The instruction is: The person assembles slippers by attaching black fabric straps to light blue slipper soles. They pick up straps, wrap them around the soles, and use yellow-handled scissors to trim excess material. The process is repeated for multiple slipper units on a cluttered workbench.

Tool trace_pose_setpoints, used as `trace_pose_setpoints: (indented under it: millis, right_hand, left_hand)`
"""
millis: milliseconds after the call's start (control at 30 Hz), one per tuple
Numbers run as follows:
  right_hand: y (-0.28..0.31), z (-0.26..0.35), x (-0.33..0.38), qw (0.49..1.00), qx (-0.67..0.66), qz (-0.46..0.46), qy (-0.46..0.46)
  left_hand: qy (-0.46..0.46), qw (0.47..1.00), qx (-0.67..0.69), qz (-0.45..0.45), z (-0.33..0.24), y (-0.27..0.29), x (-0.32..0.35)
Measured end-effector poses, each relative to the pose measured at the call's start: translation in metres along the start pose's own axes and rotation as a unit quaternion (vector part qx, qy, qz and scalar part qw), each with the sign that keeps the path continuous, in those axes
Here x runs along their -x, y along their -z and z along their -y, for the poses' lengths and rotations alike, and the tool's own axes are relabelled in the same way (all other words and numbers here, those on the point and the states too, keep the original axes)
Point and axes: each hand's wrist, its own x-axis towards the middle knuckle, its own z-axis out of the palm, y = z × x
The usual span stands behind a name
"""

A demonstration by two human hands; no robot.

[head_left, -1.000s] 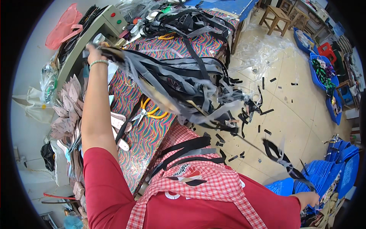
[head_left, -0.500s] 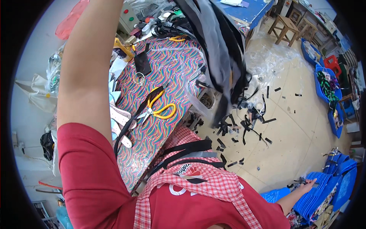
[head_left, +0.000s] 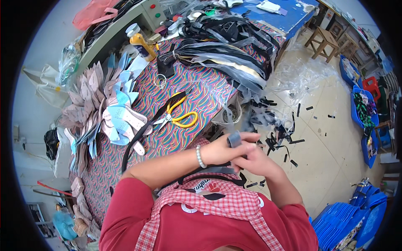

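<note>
**Strap piece in hand, large pile unworked**

At chest level, over the table edge, I see a short grey strap piece (head_left: pixel 234 139) pinched upright by both hands. Left hand (head_left: pixel 222 151) has fingers curled around it; right hand (head_left: pixel 255 162) closes on it from below. Judgement: early stage. Heaped grey and black straps (head_left: pixel 226 54) sit well apart on the striped multicoloured tablecloth (head_left: pixel 201 96); yellow-handled scissors (head_left: pixel 178 116) lie untouched between. Black offcuts (head_left: pixel 289 138) litter the floor.
</note>
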Motion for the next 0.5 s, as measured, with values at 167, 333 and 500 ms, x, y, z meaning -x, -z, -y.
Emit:
trace_pose_setpoints:
  millis: [167, 333, 500]
  right_hand:
    - [-0.005, 0.007, -0.049, 0.974, 0.177, 0.083, 0.113]
    - [0.046, -0.069, -0.085, 0.910, 0.402, 0.079, 0.056]
    - [0.117, -0.129, -0.117, 0.845, 0.493, 0.177, 0.110]
  left_hand:
    - [-0.186, 0.955, 0.047, -0.227, -0.017, 0.020, 0.061]
    - [-0.369, 0.857, 0.123, -0.339, -0.082, 0.048, 0.129]
    - [-0.444, 0.775, 0.162, -0.420, -0.102, 0.020, 0.263]
